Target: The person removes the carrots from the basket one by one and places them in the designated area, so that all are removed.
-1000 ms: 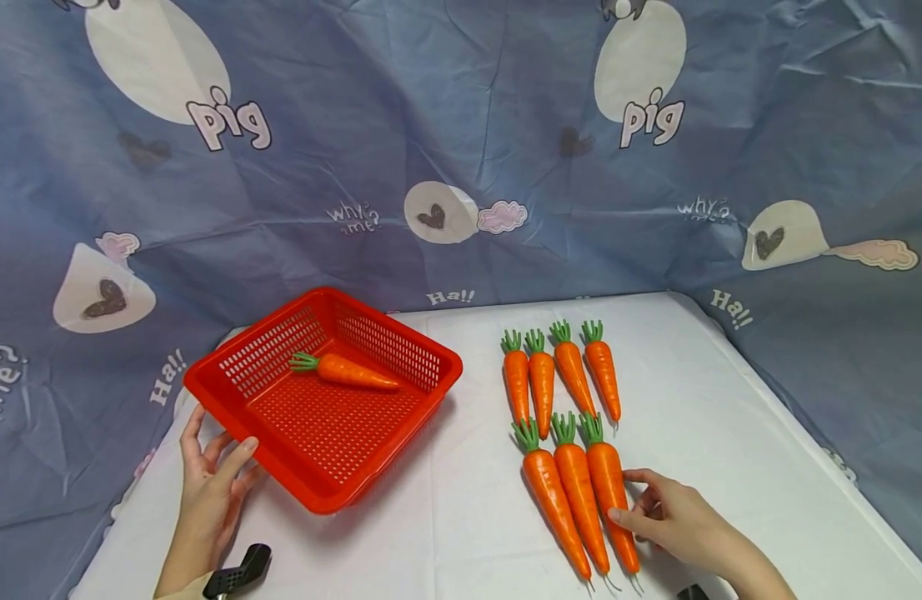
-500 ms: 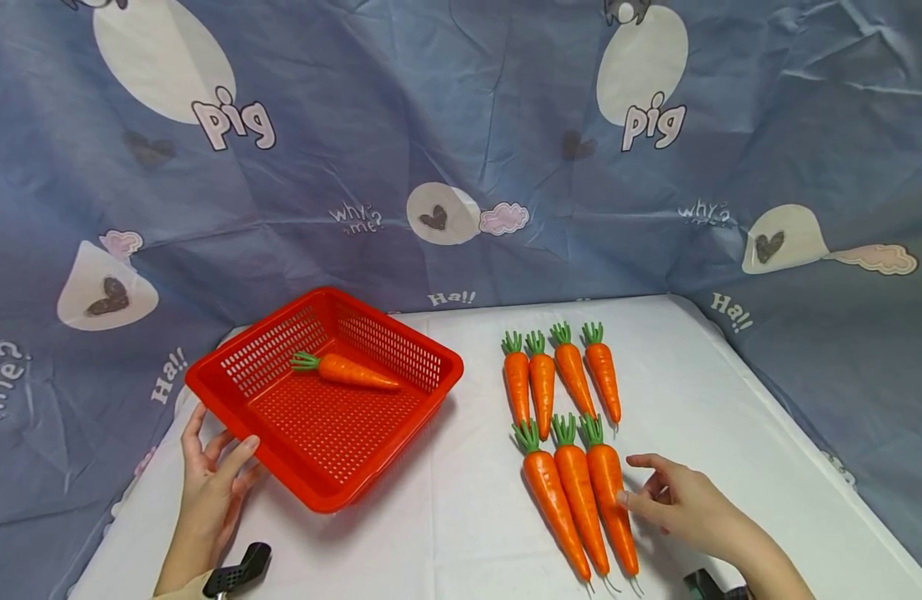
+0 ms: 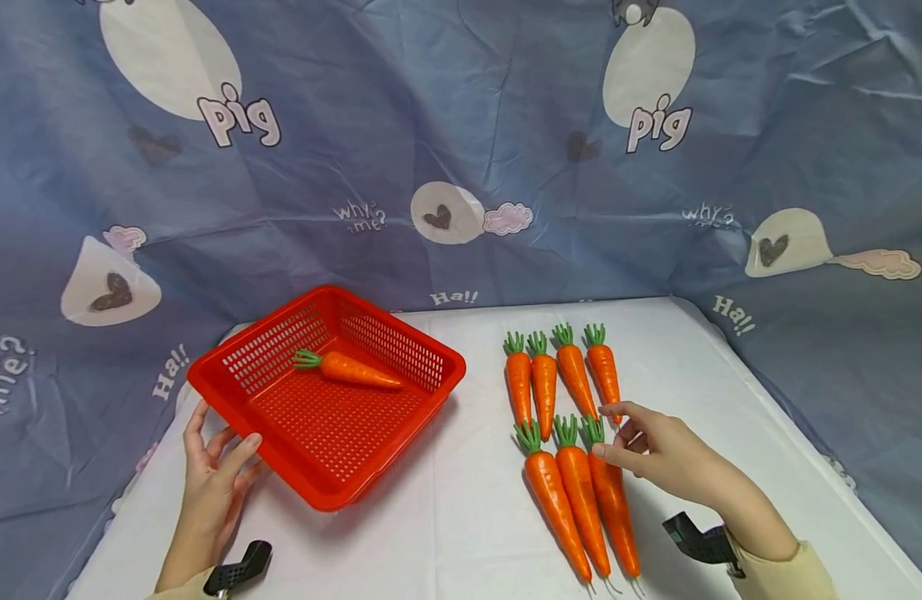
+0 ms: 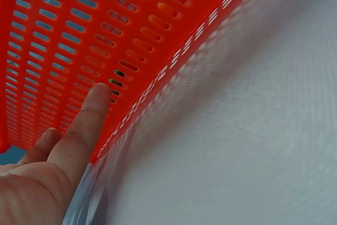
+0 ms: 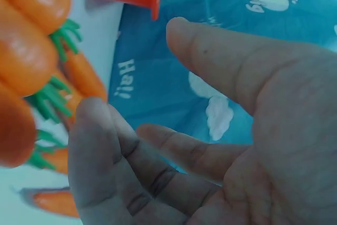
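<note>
In the head view a red plastic basket [image 3: 311,425] stands at left with one carrot [image 3: 356,369] lying inside. My left hand [image 3: 213,492] holds the basket's near-left side, thumb tip at the rim and fingers below it. The left wrist view shows straight fingers [image 4: 87,122] against the slotted outer wall. My right hand [image 3: 663,450] hovers over the carrots at right, thumb and index finger apart, holding nothing. Its fingertips overlap the green top of the rightmost front carrot [image 3: 614,517] and the tip of the rightmost back carrot [image 3: 603,371].
Two more front carrots [image 3: 557,508] lie side by side, tops pointing away. Behind them is a row with several carrots, including the leftmost one [image 3: 518,387]. A white cloth [image 3: 476,533] covers the table, and a blue printed curtain [image 3: 341,150] hangs behind it.
My right hand has left the side of the rightmost front carrot and moved away from me, toward the back row. My left hand, the basket and the carrots stay in place.
</note>
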`<action>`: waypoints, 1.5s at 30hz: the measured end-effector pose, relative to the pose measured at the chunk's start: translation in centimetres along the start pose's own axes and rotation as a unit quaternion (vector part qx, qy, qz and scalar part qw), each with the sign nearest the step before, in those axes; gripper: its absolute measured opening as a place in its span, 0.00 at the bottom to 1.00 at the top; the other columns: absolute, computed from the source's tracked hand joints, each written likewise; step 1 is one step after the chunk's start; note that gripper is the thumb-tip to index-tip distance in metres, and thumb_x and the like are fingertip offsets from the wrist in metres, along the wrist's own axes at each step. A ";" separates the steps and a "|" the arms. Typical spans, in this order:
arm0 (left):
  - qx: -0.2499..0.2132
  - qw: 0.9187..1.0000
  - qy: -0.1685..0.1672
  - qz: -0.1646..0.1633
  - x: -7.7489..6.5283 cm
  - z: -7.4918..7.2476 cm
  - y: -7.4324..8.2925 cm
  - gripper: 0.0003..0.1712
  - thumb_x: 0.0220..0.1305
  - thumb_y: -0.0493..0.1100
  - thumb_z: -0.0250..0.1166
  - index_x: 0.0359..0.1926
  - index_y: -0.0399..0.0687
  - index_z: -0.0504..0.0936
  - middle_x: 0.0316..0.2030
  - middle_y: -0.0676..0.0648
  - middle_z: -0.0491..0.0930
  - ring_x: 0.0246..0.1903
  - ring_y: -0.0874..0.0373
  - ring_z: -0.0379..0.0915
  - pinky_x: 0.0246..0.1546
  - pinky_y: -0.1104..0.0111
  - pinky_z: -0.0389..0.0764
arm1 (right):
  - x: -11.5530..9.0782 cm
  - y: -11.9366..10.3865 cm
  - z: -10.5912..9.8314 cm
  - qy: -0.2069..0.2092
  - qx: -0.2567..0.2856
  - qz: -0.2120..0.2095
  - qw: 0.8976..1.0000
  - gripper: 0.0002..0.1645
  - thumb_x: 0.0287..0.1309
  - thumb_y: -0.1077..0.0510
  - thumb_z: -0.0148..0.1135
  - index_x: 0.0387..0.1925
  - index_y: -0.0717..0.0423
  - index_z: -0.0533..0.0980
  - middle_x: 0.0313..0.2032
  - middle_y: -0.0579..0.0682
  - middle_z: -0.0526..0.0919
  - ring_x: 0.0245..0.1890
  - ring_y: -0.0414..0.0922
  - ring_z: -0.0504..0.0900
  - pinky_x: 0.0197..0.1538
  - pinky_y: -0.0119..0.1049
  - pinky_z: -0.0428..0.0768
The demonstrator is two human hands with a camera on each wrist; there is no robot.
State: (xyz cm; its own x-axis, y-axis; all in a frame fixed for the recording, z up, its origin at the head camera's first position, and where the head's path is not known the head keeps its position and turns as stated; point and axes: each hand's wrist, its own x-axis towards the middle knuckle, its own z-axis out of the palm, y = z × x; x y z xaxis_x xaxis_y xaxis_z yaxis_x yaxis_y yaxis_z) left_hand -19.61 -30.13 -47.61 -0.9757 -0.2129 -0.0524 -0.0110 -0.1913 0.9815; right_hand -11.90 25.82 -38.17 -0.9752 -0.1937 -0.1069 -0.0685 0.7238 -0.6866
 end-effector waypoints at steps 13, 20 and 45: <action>-0.015 1.000 -0.005 0.002 -0.1 -0.4 0.0 0.53 0.76 0.36 0.65 0.82 0.83 0.44 0.64 0.55 0.67 0.53 0.69 0.81 0.43 0.70 0.91 | 4.7 -4.4 0.2 -0.023 -0.026 -0.068 0.997 0.39 0.68 0.43 0.73 0.70 0.60 0.74 0.39 0.48 0.84 0.36 0.43 0.81 0.37 0.33 0.82; -0.011 1.000 -0.004 -0.007 -0.1 -0.5 0.0 0.54 0.76 0.36 0.65 0.82 0.85 0.43 0.65 0.57 0.66 0.52 0.70 0.82 0.43 0.71 0.91 | 7.4 -6.7 0.5 -0.034 -0.053 -0.088 0.994 0.33 0.69 0.43 0.72 0.66 0.57 0.76 0.41 0.49 0.85 0.39 0.43 0.82 0.42 0.36 0.83; -0.012 1.000 -0.010 0.004 -0.1 -0.1 -0.2 0.53 0.75 0.35 0.65 0.82 0.82 0.44 0.65 0.54 0.67 0.53 0.68 0.82 0.43 0.69 0.92 | 16.4 -13.8 3.0 -0.081 -0.075 -0.115 0.987 0.34 0.68 0.45 0.73 0.68 0.56 0.74 0.54 0.59 0.87 0.48 0.49 0.88 0.55 0.43 0.87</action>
State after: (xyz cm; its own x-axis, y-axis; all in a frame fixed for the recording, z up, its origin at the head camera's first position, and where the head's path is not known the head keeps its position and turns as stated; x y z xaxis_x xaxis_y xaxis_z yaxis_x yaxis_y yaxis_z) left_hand -19.47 -30.19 -47.87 -0.9799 -0.1950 -0.0415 0.0011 -0.2133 0.9770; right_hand -26.34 10.62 -32.59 -0.8846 -0.4591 -0.0817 -0.3273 0.7361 -0.5925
